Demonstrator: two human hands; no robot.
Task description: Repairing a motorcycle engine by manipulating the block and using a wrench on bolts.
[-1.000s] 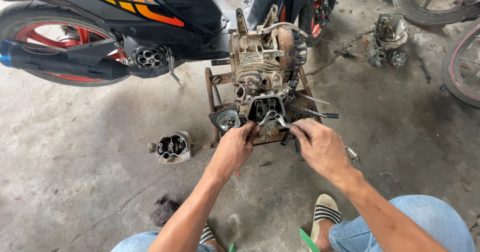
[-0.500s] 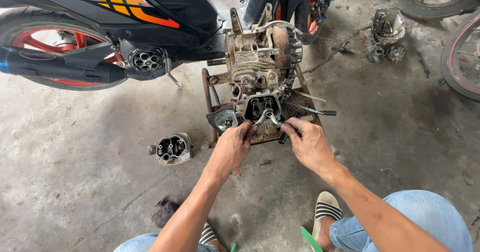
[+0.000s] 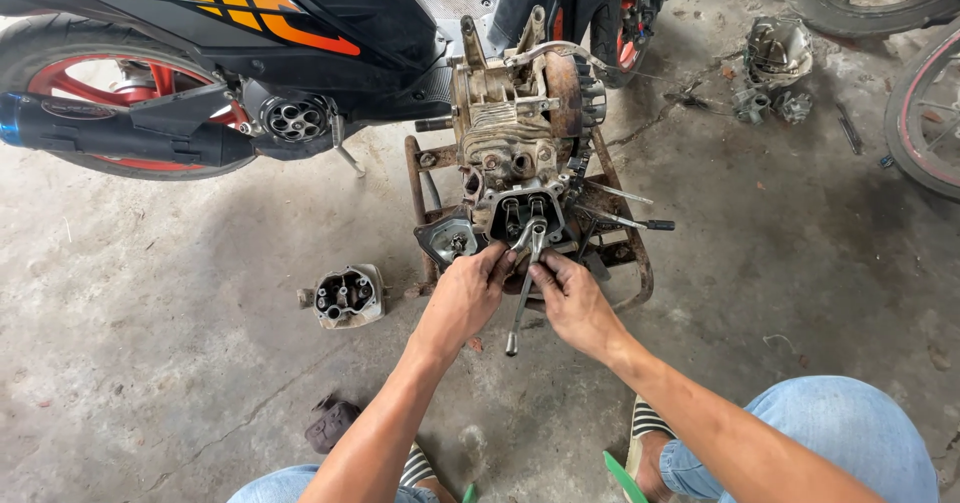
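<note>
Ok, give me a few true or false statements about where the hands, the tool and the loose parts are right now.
1. Both hands, left hand and right hand, are at the engine on its rusty stand. True.
2. The wrench lies on the floor beside the motorcycle. False: the right hand's fingers hold it at the engine.
3. A separate cylinder head sits on the concrete, left of the hands. True.
4. The motorcycle has a blue wheel. False: red.

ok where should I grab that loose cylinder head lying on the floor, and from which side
Probably take the cylinder head by its outer side walls, coming down from above. It lies flat on the concrete floor with its ported face up, nothing on either side, well left of the left hand. The stub on its left end looks too small to hold.
</note>
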